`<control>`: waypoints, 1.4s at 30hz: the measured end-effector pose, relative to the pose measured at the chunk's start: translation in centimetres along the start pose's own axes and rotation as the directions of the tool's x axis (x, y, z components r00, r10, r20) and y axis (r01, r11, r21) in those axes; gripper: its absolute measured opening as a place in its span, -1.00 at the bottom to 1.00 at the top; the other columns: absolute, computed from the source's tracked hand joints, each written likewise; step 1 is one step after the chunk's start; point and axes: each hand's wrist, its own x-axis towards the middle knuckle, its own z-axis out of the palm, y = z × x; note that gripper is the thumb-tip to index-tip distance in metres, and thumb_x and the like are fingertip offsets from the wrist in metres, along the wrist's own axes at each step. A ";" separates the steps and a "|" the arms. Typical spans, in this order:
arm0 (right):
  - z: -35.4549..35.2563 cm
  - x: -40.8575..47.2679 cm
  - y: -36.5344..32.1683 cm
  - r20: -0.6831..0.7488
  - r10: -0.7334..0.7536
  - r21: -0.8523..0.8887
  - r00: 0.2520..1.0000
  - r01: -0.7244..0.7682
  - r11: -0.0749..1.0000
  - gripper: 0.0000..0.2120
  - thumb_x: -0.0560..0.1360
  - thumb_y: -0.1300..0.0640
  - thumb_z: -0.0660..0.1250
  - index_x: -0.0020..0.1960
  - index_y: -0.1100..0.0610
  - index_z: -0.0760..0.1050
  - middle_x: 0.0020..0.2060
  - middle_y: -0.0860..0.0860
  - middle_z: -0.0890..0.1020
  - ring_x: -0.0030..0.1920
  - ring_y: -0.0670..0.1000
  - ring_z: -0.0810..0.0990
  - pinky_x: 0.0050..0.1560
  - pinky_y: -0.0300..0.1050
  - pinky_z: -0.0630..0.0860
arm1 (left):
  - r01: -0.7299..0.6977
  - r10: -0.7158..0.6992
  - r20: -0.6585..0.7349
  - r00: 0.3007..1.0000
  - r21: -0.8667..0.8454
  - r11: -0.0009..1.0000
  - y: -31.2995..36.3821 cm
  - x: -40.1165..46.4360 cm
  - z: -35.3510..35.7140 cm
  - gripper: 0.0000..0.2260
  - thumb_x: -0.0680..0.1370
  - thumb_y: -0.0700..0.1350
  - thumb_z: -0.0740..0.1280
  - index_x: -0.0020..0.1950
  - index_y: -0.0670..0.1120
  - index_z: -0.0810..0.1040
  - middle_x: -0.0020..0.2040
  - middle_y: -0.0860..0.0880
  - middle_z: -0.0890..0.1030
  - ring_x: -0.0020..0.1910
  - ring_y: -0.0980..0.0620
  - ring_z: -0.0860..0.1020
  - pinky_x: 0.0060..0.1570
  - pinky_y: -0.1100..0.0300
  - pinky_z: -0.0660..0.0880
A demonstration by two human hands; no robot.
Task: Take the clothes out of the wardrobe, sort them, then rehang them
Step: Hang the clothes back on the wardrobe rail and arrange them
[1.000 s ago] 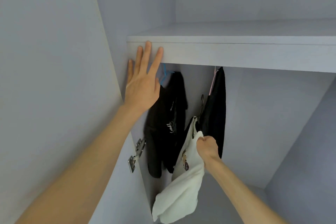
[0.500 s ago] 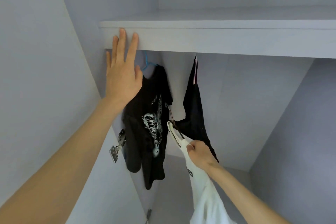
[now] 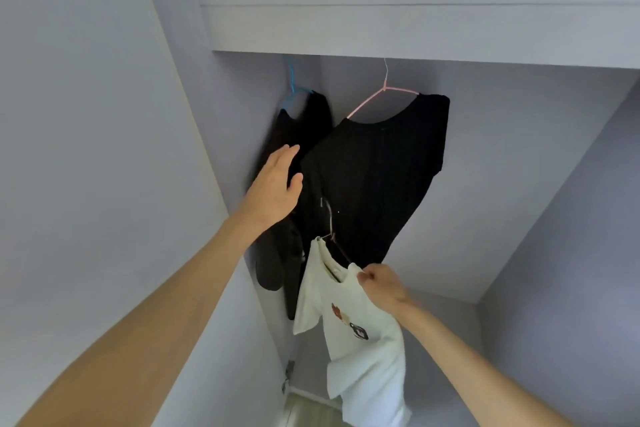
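Inside a pale wardrobe [image 3: 104, 149], beneath its upper shelf [image 3: 415, 31], two dark garments hung from hangers whose hooks ran up behind the shelf edge. The larger black T-shirt [image 3: 374, 177] hung on a pink hanger [image 3: 377, 97], swung out at a tilt; a second black garment [image 3: 298, 135] hung on a blue hanger [image 3: 292, 87] in the left corner, close against the side wall. Lower down, a white T-shirt [image 3: 356, 329] with a small printed motif dangled on a thin hanger [image 3: 332, 236], off the rail and in front of the black shirt. The right hand [image 3: 381, 284] pinched the white shirt at its shoulder seam, fingers curled tight on the cloth. The left hand [image 3: 277, 184] was released, fingers straight, in front of the corner garment; contact could not be told. The shirts looked light, soft and limp, likely to slide off a tilted hanger, so the hanger neck seemed the surer hold than the fabric.
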 end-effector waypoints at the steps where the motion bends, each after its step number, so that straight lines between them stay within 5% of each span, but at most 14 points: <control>1: -0.1 -0.2 0.3 -0.003 -0.008 0.015 1.000 0.008 1.000 -0.73 0.59 0.18 0.10 -0.29 0.12 0.26 -0.38 -0.02 0.34 -0.38 -0.09 0.30 -0.37 -0.27 0.23 | 0.045 -0.044 0.048 0.998 -0.013 0.999 -0.3 0.2 0.7 -0.53 0.61 -0.15 0.17 0.50 -0.11 0.14 0.51 -0.08 0.16 0.48 0.00 0.15 0.33 0.27 0.11; 12: -3.8 -4.3 4.6 -0.109 -0.064 0.082 0.992 0.073 0.994 -0.69 0.60 0.17 0.14 -0.32 0.05 0.28 -0.43 -0.05 0.34 -0.44 -0.12 0.27 -0.44 -0.39 0.28 | 0.226 -0.246 0.161 0.956 0.134 0.965 -1.1 6.3 5.3 -0.35 0.60 -0.16 0.20 0.53 -0.10 -0.18 0.54 -0.14 -0.15 0.50 -0.15 -0.14 0.45 -0.07 -0.04; 16: -5.1 -5.4 6.3 -0.194 -0.045 0.064 0.980 0.058 0.996 -0.69 0.60 0.16 0.15 -0.33 0.08 0.28 -0.44 -0.06 0.34 -0.44 -0.11 0.26 -0.43 -0.35 0.27 | 0.216 -0.226 0.109 0.968 0.096 0.972 -0.6 7.7 6.5 -0.40 0.60 -0.17 0.20 0.53 -0.10 -0.06 0.50 -0.22 0.05 0.46 -0.19 0.09 0.41 -0.05 0.14; 22: -6.3 -6.0 7.6 -0.353 0.123 0.249 0.927 -0.034 0.968 -0.68 0.59 0.21 0.12 -0.34 0.15 0.22 -0.48 -0.04 0.26 -0.47 -0.08 0.19 -0.52 -0.32 0.17 | 0.020 -0.027 0.049 0.998 0.144 0.989 2.4 6.4 8.1 -0.68 0.63 -0.18 0.12 0.38 -0.23 0.31 0.15 -0.29 0.50 0.14 -0.28 0.48 0.08 -0.11 0.42; 31: -9.3 -7.2 9.3 -0.552 0.258 0.290 0.793 -0.108 0.951 -0.69 0.58 0.24 0.08 -0.35 0.15 0.24 -0.44 0.01 0.37 -0.36 0.04 0.35 -0.30 -0.13 0.27 | -0.176 0.139 0.240 0.961 0.140 0.974 11.9 6.0 13.2 -0.74 0.64 -0.16 0.10 0.29 -0.24 0.34 -0.01 -0.27 0.57 -0.07 -0.26 0.54 -0.22 0.02 0.40; 37: -9.5 -8.4 11.9 -0.536 0.291 0.188 0.792 -0.224 0.956 -0.79 0.59 0.23 0.05 -0.20 0.24 0.32 -0.33 0.06 0.45 -0.39 -0.07 0.38 -0.49 -0.33 0.20 | -0.088 0.091 0.474 0.876 -0.030 0.996 13.7 5.0 16.8 -0.42 0.59 -0.09 0.21 0.52 -0.04 0.00 0.11 -0.21 0.53 0.03 -0.22 0.53 0.05 -0.11 0.49; 42: -8.3 -9.4 14.4 -0.420 0.339 0.094 0.841 -0.332 0.939 -0.83 0.61 0.22 0.04 -0.13 0.22 0.31 -0.29 0.05 0.43 -0.33 -0.01 0.38 -0.49 -0.31 0.26 | 0.021 0.049 0.339 0.939 -0.201 0.979 12.7 2.9 18.3 -0.67 0.59 -0.15 0.22 0.34 -0.17 0.34 0.05 -0.18 0.54 -0.07 -0.15 0.55 -0.04 -0.07 0.55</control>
